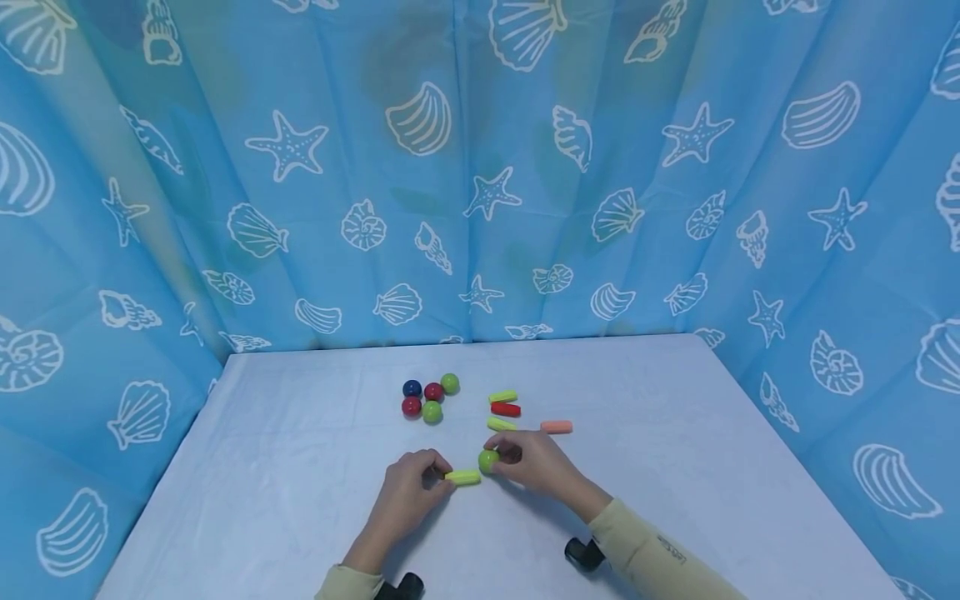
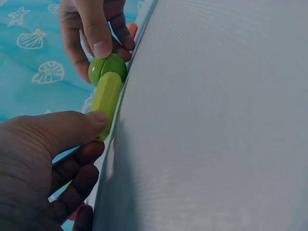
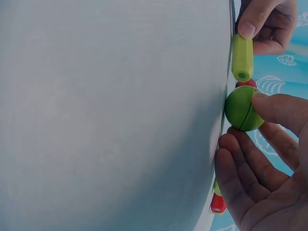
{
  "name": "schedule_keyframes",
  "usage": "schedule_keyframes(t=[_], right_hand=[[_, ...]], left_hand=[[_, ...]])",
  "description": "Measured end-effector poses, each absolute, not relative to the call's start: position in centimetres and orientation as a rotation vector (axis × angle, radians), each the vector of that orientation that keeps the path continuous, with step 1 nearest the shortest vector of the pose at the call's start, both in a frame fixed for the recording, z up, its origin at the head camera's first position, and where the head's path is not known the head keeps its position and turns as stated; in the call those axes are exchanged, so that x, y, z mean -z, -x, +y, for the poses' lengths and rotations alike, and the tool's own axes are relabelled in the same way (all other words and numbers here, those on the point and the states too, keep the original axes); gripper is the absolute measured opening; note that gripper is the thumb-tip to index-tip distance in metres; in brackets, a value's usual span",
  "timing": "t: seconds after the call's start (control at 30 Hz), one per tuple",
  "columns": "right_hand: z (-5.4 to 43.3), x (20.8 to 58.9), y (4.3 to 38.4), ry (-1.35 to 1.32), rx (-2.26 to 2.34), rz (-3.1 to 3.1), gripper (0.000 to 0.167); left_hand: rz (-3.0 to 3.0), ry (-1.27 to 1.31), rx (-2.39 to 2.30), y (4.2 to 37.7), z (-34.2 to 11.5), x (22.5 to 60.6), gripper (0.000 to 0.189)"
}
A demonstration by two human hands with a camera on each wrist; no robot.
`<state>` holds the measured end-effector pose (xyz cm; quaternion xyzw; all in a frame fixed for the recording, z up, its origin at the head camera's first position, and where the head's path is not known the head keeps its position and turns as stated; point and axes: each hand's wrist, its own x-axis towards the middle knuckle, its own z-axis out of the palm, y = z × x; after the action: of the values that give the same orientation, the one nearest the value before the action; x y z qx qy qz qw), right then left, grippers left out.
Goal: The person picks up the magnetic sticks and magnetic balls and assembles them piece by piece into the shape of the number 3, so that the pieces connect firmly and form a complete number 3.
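Observation:
My left hand (image 1: 408, 487) pinches one end of a yellow-green stick (image 1: 463, 477) between thumb and fingers. A small dark hole shows in the free end of the stick (image 3: 243, 57) in the right wrist view. Facing that end, a green ball (image 1: 487, 462) with a groove around it is pinched in my right hand (image 1: 542, 463). In the right wrist view, a narrow gap separates the ball (image 3: 239, 108) from the stick. Both hands are low over the front middle of the white table.
Behind the left hand sits a cluster of balls: a blue ball (image 1: 412, 388), two red and two green ones. Beyond the right hand lie a red stick (image 1: 506, 409), two yellow-green sticks and an orange stick (image 1: 557, 427). A blue shell-print curtain (image 1: 480, 250) surrounds the white table (image 1: 300, 467).

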<state>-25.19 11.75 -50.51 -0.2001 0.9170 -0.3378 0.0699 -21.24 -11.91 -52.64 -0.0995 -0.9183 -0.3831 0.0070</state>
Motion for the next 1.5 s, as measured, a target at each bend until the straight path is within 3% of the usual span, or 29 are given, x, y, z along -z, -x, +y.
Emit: schedule_keyframes(t=[0.47,0.77,1.2,1.5], right_hand=[[11.67,50.68,24.50,0.607,1.088,2.687,0.027],[11.88,50.61,24.35,0.559,1.126,2.649,0.038],[11.95,51.00,24.69,0.613,1.157,2.598,0.027],[11.96,51.11,24.68,0.595,1.127,2.616,0.028]], left_hand=[[-2.854,0.233,1.183,21.41,-11.92,52.65,0.018],[-2.854,0.251,1.167,21.43,-12.01,52.82,0.017],[-2.839,0.258,1.164,21.32,-12.03,52.83,0.017],[-2.830,0.237,1.275,21.42,-12.77,52.89,0.031]])
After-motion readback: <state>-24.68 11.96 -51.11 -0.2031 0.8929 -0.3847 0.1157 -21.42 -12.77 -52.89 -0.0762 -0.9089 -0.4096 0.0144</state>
